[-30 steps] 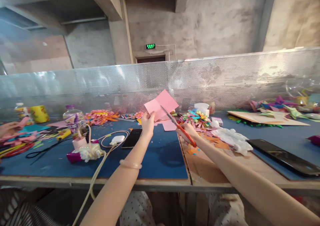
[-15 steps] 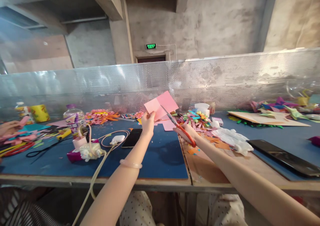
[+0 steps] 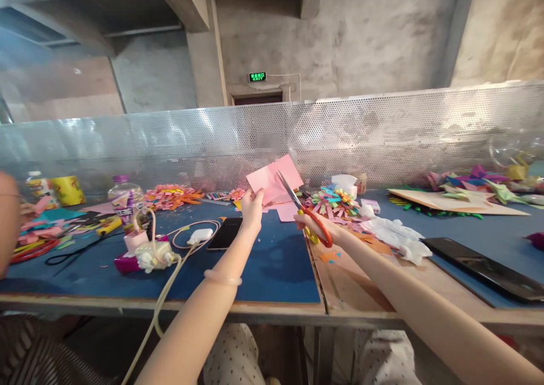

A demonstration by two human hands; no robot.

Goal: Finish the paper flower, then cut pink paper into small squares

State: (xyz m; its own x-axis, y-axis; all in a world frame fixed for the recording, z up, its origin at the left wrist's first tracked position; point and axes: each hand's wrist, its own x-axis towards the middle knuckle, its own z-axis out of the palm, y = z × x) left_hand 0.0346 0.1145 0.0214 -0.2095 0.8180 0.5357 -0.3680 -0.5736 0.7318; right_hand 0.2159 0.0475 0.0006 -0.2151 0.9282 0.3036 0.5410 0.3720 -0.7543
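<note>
wood, bare and scuffed, makes up the near part of the surface (image 3: 340, 286), with a blue mat (image 3: 272, 266) laid flat over its left half, i judge as a soft bed for cutting work. both forearms reach out over it from my feed, the left one wearing a smooth pale bracelet (image 3: 221, 278). the left hand (image 3: 253, 209) is closed in a pinch on the lower corner of the pink paper (image 3: 272, 181), a thin matte sheet with a fold in it, held up clear of the surface and tilted. i read that as giving the blades room on both sides. the right hand (image 3: 317, 226) is wrapped through the red loops of the scissors (image 3: 304, 212), whose slim steel blades angle up into the sheet's right side; how far they gape i cannot tell. just left of the hands lie a glossy black phone (image 3: 225, 233) and a white cable (image 3: 170, 286) that trails off the near edge. right of them sit crumpled white plastic (image 3: 393, 235) and a dark slab-like screen (image 3: 480, 266). beyond are heaps of spiky paper flowers (image 3: 334, 201), a clear bottle (image 3: 125, 198) and, at far left, another person's arm (image 3: 7, 220). a perforated metal barrier (image 3: 382, 135) fences the back, rough concrete wall (image 3: 361, 33) rising behind it.
</note>
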